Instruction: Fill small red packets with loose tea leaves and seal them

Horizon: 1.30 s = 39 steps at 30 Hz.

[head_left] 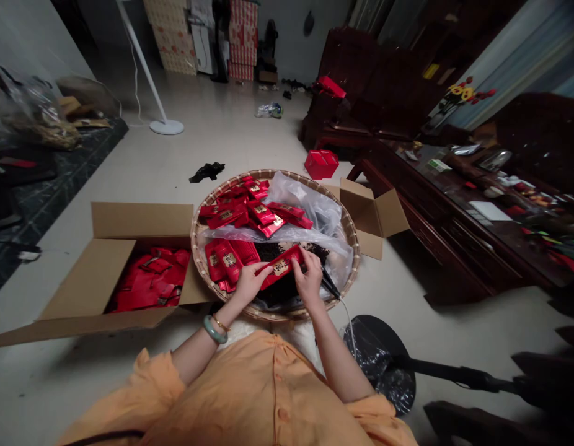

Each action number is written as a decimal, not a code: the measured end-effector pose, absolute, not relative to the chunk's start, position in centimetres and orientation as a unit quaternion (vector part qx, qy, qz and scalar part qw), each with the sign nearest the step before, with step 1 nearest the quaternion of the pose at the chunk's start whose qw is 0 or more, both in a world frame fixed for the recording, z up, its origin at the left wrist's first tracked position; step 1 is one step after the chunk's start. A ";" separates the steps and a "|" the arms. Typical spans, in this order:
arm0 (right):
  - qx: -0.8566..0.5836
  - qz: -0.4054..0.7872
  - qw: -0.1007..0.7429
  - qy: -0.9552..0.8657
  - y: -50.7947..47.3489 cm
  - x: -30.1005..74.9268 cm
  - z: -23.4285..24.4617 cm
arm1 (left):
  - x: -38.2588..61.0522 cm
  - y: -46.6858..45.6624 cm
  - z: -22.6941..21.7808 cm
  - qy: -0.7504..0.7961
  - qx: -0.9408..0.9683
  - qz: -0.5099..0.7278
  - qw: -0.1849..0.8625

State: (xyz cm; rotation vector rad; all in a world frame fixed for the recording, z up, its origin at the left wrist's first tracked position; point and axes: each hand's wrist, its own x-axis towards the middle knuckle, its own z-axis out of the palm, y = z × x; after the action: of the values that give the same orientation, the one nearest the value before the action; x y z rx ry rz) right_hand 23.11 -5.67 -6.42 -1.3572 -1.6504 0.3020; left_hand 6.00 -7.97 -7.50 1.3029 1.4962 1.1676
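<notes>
Between my two hands is a red packet (pixel 281 266) with a gold label, held slantwise over a round woven basket (pixel 354 248). My left hand (pixel 250 286) pinches its lower left end, while my right hand (pixel 309 275) grips the upper right end. Beneath the packet lies dark loose material (pixel 275 294), perhaps tea leaves. Flat red packets (pixel 229 257) are lined up left of my hands. Behind them, a heap of filled-looking red packets (pixel 250 207) rests on a clear plastic bag (pixel 310 198). A black tool with a pale cord (pixel 331 285) lies by my right hand.
On the left, an open cardboard box (pixel 114 272) holds many red packets. Another open carton (pixel 375 214) stands right of the basket, near a red box (pixel 321 165). A black round stand base (pixel 380 359) sits at lower right; a dark wooden table (pixel 436 204) runs along the right.
</notes>
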 end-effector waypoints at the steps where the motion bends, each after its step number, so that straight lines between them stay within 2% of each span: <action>1: -0.553 0.121 0.480 -0.670 -5.9 22.9 -6.4 | 6.0 -8.0 -7.5 0.595 0.516 0.465 0.405; 5: -0.553 0.161 0.508 -0.640 -6.5 22.3 -6.4 | 6.0 -8.0 -7.7 0.594 0.533 0.458 0.392; 9: -0.564 0.311 0.540 -0.542 -5.7 22.7 -7.0 | 5.6 -8.1 -8.0 0.596 0.564 0.448 0.356; 11: -0.571 0.358 0.528 -0.517 -5.2 23.3 -7.2 | 5.4 -8.2 -8.1 0.590 0.586 0.441 0.336; 13: -0.590 0.324 0.501 -0.544 -5.0 23.9 -7.2 | 5.2 -8.3 -8.2 0.583 0.608 0.433 0.322; 18: -0.570 0.069 0.454 -0.681 -6.1 24.4 -6.1 | 5.2 -8.2 -8.6 0.594 0.617 0.416 0.306; 21: -0.495 0.045 0.435 -0.751 -6.9 23.9 -5.3 | 5.4 -8.0 -8.8 0.617 0.606 0.404 0.298; 24: -0.456 0.092 0.408 -0.786 -7.3 23.5 -5.1 | 5.5 -7.8 -8.6 0.621 0.606 0.402 0.293; 28: -0.548 0.171 0.402 -0.714 -7.2 23.5 -5.5 | 5.4 -7.8 -8.3 0.613 0.590 0.420 0.314; 30: -0.569 0.255 0.423 -0.658 -7.1 23.6 -5.6 | 5.5 -7.9 -8.2 0.609 0.580 0.435 0.321; 34: -0.525 0.454 0.426 -0.580 -6.7 24.1 -5.1 | 5.7 -8.0 -8.2 0.585 0.582 0.447 0.346; 39: -0.469 0.535 0.382 -0.590 -6.8 25.1 -4.1 | 5.7 -7.8 -7.8 0.571 0.601 0.428 0.360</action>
State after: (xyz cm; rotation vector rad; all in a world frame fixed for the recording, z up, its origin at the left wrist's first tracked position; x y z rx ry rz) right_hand 25.14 -6.75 -4.05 -1.1953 -1.5060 1.3638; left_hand 5.72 -7.82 -7.77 1.5497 1.4722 1.1026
